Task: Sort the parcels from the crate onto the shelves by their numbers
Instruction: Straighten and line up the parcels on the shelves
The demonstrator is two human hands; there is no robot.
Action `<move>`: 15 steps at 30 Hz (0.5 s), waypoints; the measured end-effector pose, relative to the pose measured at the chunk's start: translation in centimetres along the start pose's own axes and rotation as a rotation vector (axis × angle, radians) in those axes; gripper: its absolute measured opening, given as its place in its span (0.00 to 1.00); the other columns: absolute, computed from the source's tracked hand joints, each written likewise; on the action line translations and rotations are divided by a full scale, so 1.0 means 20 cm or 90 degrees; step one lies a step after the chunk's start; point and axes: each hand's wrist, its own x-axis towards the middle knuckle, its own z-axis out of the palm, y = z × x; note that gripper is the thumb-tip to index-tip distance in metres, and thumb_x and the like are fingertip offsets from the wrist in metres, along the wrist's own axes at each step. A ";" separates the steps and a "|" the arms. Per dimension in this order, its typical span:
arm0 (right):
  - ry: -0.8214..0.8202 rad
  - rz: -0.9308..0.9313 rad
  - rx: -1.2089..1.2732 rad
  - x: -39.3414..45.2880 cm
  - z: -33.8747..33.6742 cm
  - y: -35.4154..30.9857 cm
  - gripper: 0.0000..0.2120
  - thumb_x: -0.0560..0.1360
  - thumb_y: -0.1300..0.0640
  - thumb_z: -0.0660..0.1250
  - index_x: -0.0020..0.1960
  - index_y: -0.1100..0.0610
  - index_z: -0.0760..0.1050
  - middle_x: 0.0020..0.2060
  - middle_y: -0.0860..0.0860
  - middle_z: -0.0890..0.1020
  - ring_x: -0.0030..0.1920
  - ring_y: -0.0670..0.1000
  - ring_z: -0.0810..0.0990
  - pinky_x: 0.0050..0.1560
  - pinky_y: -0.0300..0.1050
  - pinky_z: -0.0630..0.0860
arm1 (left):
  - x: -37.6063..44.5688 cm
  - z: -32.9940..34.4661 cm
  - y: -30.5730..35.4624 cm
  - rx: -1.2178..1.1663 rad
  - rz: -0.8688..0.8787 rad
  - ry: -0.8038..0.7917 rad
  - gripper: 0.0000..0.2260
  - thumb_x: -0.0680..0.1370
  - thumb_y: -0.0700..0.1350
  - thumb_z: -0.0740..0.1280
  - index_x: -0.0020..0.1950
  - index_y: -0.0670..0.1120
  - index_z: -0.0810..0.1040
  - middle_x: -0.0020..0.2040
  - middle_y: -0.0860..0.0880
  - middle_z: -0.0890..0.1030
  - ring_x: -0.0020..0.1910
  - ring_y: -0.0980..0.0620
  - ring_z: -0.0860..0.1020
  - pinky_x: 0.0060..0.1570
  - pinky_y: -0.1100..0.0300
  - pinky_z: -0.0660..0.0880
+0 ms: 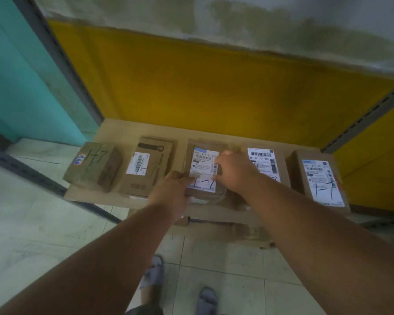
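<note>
A low shelf (114, 133) lined with cardboard runs between grey slotted uprights, against a yellow wall (214, 87). Five parcels lie on it in a row, flat and label up, each with what reads as "1-7" scrawled in marker, so this level looks nearly filled with its number. From the left: a taped brown parcel (93, 167), a printed box (148, 167), the middle parcel (205, 164), a fourth parcel (265, 162) partly hidden behind the right forearm, and a fifth parcel (321, 180) at the right end.

Both hands are on the middle parcel, which rests on the shelf near its front edge. The left hand (171, 189) grasps its near left corner, fingers curled round the edge. The right hand (234, 171) lies on its right side, fingers bent onto the label; whether it pinches or only presses, I cannot tell. Judged from this, the parcel is being squared into line, the placement almost done.

The crate is out of view, so what remains cannot be told
</note>
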 end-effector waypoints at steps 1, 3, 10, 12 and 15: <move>0.010 -0.004 -0.004 -0.03 -0.01 -0.01 0.25 0.76 0.46 0.71 0.69 0.54 0.74 0.66 0.54 0.74 0.63 0.57 0.74 0.61 0.56 0.75 | -0.03 -0.01 0.01 -0.006 -0.006 0.008 0.28 0.76 0.53 0.71 0.75 0.59 0.66 0.70 0.51 0.69 0.66 0.48 0.71 0.64 0.50 0.73; 0.033 -0.027 -0.004 -0.10 -0.04 -0.03 0.26 0.77 0.46 0.70 0.70 0.55 0.72 0.69 0.54 0.71 0.65 0.57 0.73 0.62 0.56 0.74 | -0.12 -0.03 0.01 -0.036 -0.026 0.040 0.30 0.75 0.53 0.71 0.74 0.60 0.64 0.69 0.51 0.69 0.63 0.47 0.74 0.59 0.49 0.76; 0.080 -0.139 0.040 -0.50 -0.16 -0.36 0.27 0.80 0.44 0.65 0.75 0.52 0.67 0.76 0.51 0.65 0.74 0.54 0.64 0.70 0.50 0.66 | -0.63 -0.09 -0.14 0.015 -0.063 0.051 0.21 0.76 0.53 0.68 0.69 0.54 0.73 0.62 0.54 0.75 0.59 0.52 0.74 0.62 0.53 0.74; 0.102 -0.159 0.060 -0.59 -0.17 -0.50 0.27 0.80 0.44 0.65 0.75 0.53 0.67 0.75 0.51 0.66 0.74 0.54 0.64 0.72 0.50 0.64 | -0.75 -0.12 -0.24 0.053 -0.069 0.054 0.21 0.77 0.54 0.68 0.69 0.55 0.72 0.64 0.54 0.74 0.60 0.51 0.74 0.62 0.53 0.74; 0.128 -0.185 0.083 -0.68 -0.13 -0.73 0.26 0.80 0.45 0.64 0.75 0.53 0.66 0.72 0.50 0.68 0.72 0.52 0.66 0.71 0.49 0.66 | -0.84 -0.16 -0.43 0.092 -0.076 0.034 0.22 0.77 0.56 0.65 0.70 0.55 0.71 0.63 0.53 0.75 0.61 0.50 0.74 0.62 0.53 0.73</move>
